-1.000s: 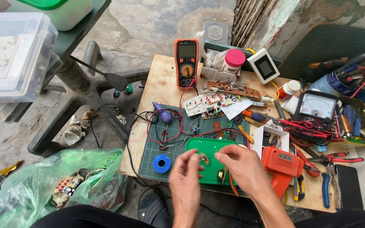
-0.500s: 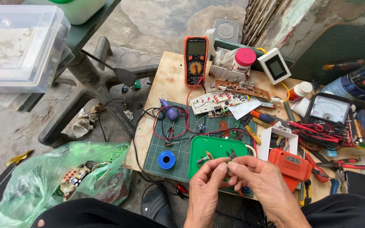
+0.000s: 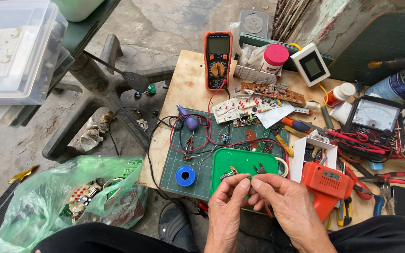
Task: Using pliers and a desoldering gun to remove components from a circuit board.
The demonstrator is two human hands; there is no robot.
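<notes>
We pinch a tiny part (image 3: 249,178) between both thumbs and forefingers, just over the near edge of the green tray (image 3: 240,161). Our left hand (image 3: 228,206) and right hand (image 3: 284,204) meet fingertip to fingertip there; cutters (image 3: 260,168) lie in the tray just beyond.

This is a little fix-it workshop for electric things. The small wooden desk (image 3: 188,89) is full of tools. An orange meter with a dial (image 3: 218,60) sits at the back. A green cutting mat with squares (image 3: 179,164) lies under red and black wires (image 3: 198,136). Brown and white circuit boards (image 3: 258,96) lie about. There is an orange soldering gun (image 3: 326,187), red-handled pliers (image 3: 390,179) and a blue roll of solder wire (image 3: 185,175). The cracked grey concrete floor (image 3: 165,28) looks rough.
</notes>
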